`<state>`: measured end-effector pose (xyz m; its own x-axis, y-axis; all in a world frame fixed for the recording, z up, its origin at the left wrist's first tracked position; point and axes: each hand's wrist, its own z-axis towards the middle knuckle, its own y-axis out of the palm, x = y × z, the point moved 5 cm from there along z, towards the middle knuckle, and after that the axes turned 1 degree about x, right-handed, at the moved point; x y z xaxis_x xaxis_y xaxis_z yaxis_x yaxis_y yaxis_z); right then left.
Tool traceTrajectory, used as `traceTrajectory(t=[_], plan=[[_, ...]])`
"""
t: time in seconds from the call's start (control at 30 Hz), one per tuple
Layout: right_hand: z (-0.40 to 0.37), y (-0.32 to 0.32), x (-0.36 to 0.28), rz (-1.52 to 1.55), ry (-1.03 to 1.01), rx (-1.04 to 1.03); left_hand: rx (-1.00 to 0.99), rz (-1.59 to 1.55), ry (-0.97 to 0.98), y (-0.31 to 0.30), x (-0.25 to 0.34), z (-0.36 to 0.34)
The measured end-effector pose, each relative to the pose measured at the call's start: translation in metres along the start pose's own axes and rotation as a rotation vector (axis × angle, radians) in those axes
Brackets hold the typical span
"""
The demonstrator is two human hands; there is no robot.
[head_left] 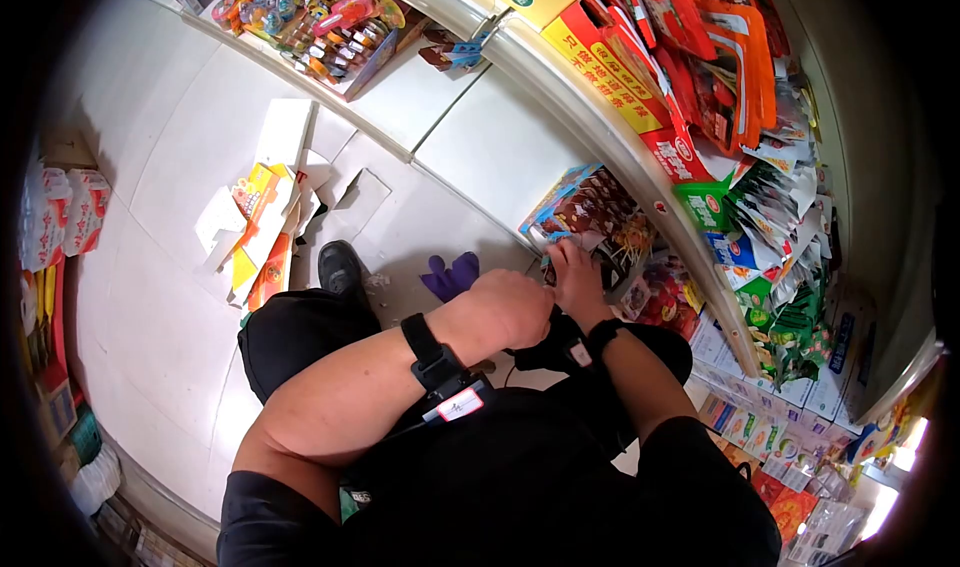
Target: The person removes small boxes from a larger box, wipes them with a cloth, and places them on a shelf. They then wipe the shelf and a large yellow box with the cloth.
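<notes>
Black shirt (500, 477) fills the foreground. Beyond it, the left hand (508, 312) is curled, its contents hidden; the right hand (578, 285) bends its fingers at the near edge of a printed box (572, 199), grip unclear. That box sits below the curved shelf edge (640, 172), near a purple item (450, 277).

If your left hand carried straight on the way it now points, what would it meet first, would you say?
Most likely the bare right hand, just beyond the curled fingers of the left hand; seen from above, depth is unclear, so they may already touch.
</notes>
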<state>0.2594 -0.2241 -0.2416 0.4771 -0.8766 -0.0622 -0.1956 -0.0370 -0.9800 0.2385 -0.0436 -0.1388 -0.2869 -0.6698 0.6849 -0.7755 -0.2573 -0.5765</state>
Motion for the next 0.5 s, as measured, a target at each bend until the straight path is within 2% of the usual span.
traceTrajectory(t=[0.17, 0.27, 0.3, 0.37, 0.5], plan=[[0.004, 0.02, 0.022, 0.023, 0.055, 0.065, 0.001, -0.001, 0.016, 0.006, -0.001, 0.003], [0.008, 0.004, 0.05, 0.099, 0.137, 0.228, -0.003, -0.019, 0.016, 0.001, 0.0, 0.001], [0.008, 0.001, 0.055, 0.095, 0.139, 0.229, -0.016, -0.016, 0.012, 0.0, 0.0, 0.001], [0.008, 0.004, 0.075, 0.194, 0.374, 0.132, -0.029, -0.012, 0.004, -0.001, -0.001, 0.001], [0.008, 0.006, 0.092, 0.317, 0.414, 0.138, -0.012, -0.004, 0.004, -0.001, -0.002, 0.001]])
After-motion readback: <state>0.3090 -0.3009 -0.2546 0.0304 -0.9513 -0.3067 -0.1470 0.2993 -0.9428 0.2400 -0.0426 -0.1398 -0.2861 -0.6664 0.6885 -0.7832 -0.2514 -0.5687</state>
